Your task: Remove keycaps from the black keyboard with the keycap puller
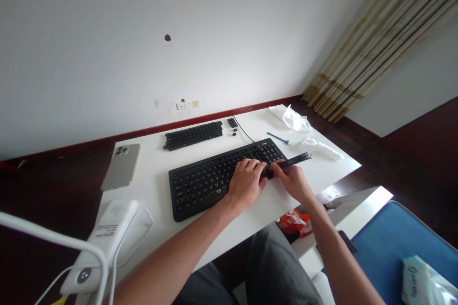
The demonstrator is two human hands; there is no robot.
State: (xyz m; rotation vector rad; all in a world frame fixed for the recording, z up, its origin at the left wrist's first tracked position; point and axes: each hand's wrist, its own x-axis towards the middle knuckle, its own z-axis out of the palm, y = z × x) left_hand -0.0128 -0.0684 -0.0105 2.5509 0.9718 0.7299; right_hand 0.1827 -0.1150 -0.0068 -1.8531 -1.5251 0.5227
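Note:
A black keyboard [203, 178] lies at a slant on the white table, its cable running off the back. My left hand [246, 178] is on its right half, fingers bent over the keys and thumb by the front edge, gripping it. Close beside, my right hand [291, 178] is closed around a narrow dark tool [295, 159] with a split, shiny end pointing right. The tool's other end is hidden at the fingers, so its kind is unclear. Behind the keyboard sit rows of loose black keycaps [193, 135], with a smaller keycap group [232, 123] to their right.
A thin blue tool [277, 137] lies behind the number pad, near crumpled white wrapping [295, 119]. A phone [122, 167] rests at the table's left edge. At front left are a white power strip [110, 228] and cable. A blue seat [404, 243] stands at right.

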